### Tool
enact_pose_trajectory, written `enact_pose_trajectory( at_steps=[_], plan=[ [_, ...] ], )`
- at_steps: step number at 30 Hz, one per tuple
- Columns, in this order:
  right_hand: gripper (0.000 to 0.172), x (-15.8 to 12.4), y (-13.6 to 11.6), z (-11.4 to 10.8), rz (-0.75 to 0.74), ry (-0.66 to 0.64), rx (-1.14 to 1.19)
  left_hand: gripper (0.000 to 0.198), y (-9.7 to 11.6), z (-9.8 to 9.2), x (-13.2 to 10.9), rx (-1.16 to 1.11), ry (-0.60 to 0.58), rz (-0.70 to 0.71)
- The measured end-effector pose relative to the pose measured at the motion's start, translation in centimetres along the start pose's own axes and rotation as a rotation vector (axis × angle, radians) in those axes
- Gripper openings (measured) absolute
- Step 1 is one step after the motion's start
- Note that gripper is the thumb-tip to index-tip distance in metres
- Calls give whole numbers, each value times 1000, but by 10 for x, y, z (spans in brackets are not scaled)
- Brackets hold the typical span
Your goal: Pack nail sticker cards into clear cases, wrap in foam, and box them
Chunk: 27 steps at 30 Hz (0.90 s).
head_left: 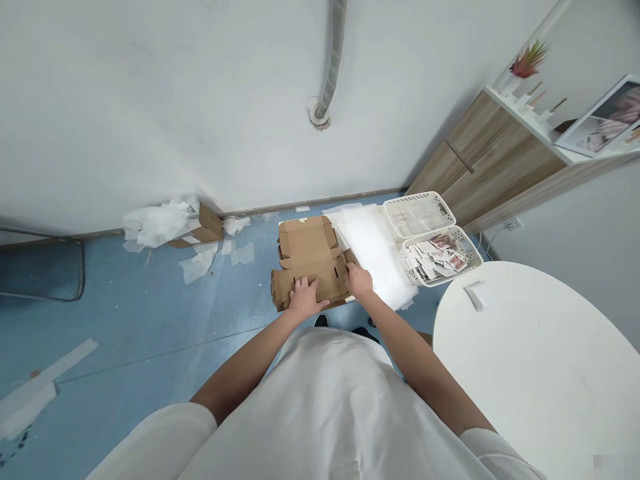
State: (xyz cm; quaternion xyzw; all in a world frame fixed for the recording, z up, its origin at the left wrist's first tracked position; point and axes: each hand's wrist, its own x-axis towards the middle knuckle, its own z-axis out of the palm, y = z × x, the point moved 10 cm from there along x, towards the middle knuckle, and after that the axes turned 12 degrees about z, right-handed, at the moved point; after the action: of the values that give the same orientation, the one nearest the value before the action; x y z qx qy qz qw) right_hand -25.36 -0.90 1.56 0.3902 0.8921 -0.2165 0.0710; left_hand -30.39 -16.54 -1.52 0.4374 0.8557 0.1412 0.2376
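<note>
In front of me lies a brown cardboard box (309, 245), partly folded, with its panels spread and two dark slots in the near panel. My left hand (305, 297) rests on that near panel, fingers spread out over the cardboard. At the right end, the fingers of my right hand (359, 280) are closed on a side flap of the box. White foam sheets (367, 243) lie just to the right of the cardboard.
Two white plastic baskets stand to the right: a far basket (447, 212) with clear packets, a near basket (473, 257) with printed cards. A round white table (540, 360) is at right. Scrap-filled carton (209, 225) sits by the wall, chair frame (81, 267) at far left.
</note>
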Motion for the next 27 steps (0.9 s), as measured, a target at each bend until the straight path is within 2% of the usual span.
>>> enact_pose_trajectory(
  at_steps=[3, 6, 8, 10, 11, 12, 14, 16, 18, 20, 22, 24, 27],
  plan=[
    [25, 7, 16, -6, 74, -28, 255, 68, -3, -1, -1, -43, 2, 13],
    [26, 2, 21, -12, 57, -43, 427, 56, -4, -1, 2, -83, 25, 52],
    [30, -10, 15, -22, 11, 37, 431, 41, -2, -1, 6, -81, 32, 99],
    [32, -27, 1, -30, -73, 135, 357, 35, 2, 0, 10, -59, 32, 157],
    [32, -37, -9, -28, -133, 145, 296, 35, 4, 0, 12, -45, 33, 187],
    [30, -47, -21, -19, -205, 96, 232, 34, 6, -1, 13, -34, 36, 212],
    [25, -67, -40, 9, -336, -63, 113, 33, 11, -4, 14, -21, 50, 256],
    [23, -77, -44, 29, -359, -141, 32, 33, 14, -10, 11, -21, 84, 267],
    [24, -77, -39, 37, -317, -165, 42, 34, 14, -19, 6, -37, 142, 250],
    [27, -70, -29, 33, -247, -189, 178, 34, 16, -28, -1, -71, 210, 242],
    [34, -58, -13, 16, -123, -171, 405, 33, 21, -35, -8, -108, 263, 261],
    [43, -46, 9, -8, 37, -80, 604, 32, 27, -39, -13, -129, 297, 283],
    [49, -36, 22, -33, 131, -7, 632, 31, 38, -38, -16, -146, 318, 328]
  ],
)
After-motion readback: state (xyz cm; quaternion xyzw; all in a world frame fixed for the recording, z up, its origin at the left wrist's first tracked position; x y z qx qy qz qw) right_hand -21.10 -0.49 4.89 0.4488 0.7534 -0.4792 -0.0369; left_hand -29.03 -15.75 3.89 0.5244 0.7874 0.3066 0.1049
